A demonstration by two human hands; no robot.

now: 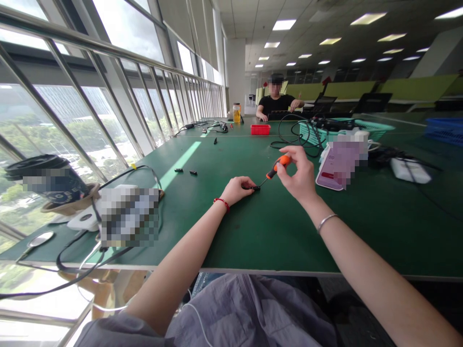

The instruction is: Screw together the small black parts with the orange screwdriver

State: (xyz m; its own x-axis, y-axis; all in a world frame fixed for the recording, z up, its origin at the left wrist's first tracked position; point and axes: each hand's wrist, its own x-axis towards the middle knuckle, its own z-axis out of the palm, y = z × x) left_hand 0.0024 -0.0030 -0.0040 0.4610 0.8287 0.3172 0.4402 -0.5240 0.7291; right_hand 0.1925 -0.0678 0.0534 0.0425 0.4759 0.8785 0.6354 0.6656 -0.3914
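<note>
My right hand (298,176) grips an orange and black screwdriver (278,167) by its handle, fingers closed round it. The shaft slants down to the left, its tip at the end of a small black part (256,188). That part lies on the green table under the fingers of my left hand (237,191), which pinch it; much of it is hidden. Farther off to the left are two similar small black pieces (178,170) lying on the table, and another black piece (215,140) stands beyond them.
Ahead are a red box (260,129) and a jar (237,113); a person (277,99) sits at the far end. To the right, a phone (331,166) leans near a teal basket (376,126) with cables. A lidded cup (47,180) and cables stand at left by the railing.
</note>
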